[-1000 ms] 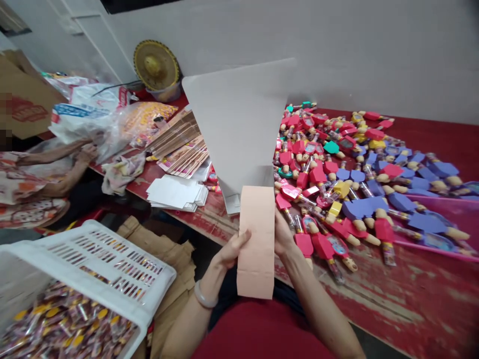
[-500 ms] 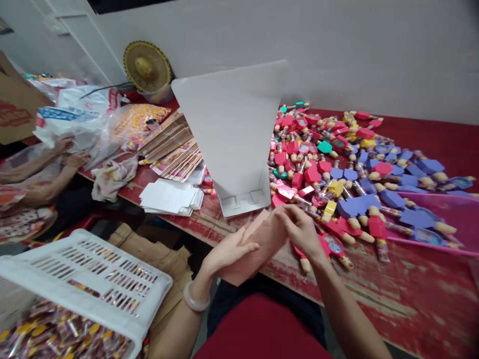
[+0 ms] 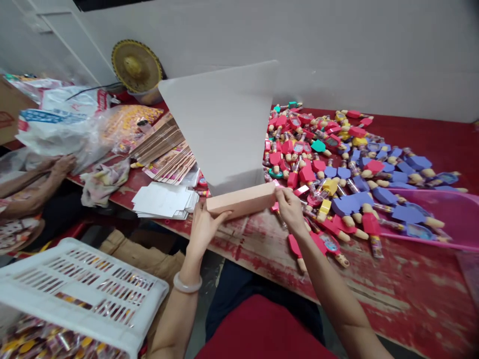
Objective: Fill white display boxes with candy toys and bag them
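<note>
Turned level now, peach box spans left hand to right hand.

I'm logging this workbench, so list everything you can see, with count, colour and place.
box: one, peach, held level over table edge
table: one, worn red
board: one, grey, upright behind box
toys: many, red, purple, yellow, right of board
tray: one, pink, far right
flat cartons: white stack, left of box
basket: one, white, lower left
hat: one, straw, by wall
co-worker's hand: far left, by bags
left hand: holds box's left end
right hand: holds box's right end
</note>
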The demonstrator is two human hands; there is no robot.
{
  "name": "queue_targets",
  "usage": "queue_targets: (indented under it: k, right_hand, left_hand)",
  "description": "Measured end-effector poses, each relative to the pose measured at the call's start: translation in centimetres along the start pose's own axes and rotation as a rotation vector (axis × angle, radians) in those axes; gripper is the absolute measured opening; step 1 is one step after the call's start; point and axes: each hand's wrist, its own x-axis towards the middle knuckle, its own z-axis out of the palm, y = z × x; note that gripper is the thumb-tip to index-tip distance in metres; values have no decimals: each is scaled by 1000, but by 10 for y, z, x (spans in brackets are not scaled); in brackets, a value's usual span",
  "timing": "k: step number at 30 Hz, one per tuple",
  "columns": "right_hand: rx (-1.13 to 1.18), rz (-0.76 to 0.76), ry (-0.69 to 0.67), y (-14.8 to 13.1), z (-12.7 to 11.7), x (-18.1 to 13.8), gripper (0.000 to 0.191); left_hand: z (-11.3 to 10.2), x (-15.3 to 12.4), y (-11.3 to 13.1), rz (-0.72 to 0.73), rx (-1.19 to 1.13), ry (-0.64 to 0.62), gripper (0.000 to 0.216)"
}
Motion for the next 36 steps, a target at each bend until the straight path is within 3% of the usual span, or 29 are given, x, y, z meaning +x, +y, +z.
queue_targets:
  k: [3,7,10,15,20,23,25,27,29,31,33,36]
  right_hand:
    - [56,113,-94,14,9,10,55]
    - [141,190,-59,30,15,10,59]
    - [187,192,-53,37,13,11,55]
    - [75,316,-178,54,19,21,50]
    - [-49,375,-77,70,48,37,40]
    - [-58,421,-89,74,67,44,33]
    - [-36,441,-107,75,77,45,29]
    - [-28,446,-104,75,82,45,27]
    - [-21,436,-102,71,84,44,25]
    - [-9,420,-119,65,76,39,25]
    - [14,370,-147,57,55,28,31]
    - [27,239,-105,48,-6,1,43]
  left_hand:
    - [4,9,-13,44,119,104,60]
    - [13,4,-18,-23,-81,117,54]
    - [13,-2,-17,-108,-107,134,53]
    - [22,8,-41,-184,-117,99,53]
    - [43,43,-61,-201,-80,327,40]
    - [52,52,-56,-176,-17,426,43]
    - [60,48,-47,-69,84,502,46]
    - [68,42,-36,139,249,420,40]
    - [77,42,-23,312,436,189,29]
    - [84,50,-13,355,584,-11,26]
    - [88,61,-10,350,693,-95,28]
    - [93,68,-18,364,761,-177,33]
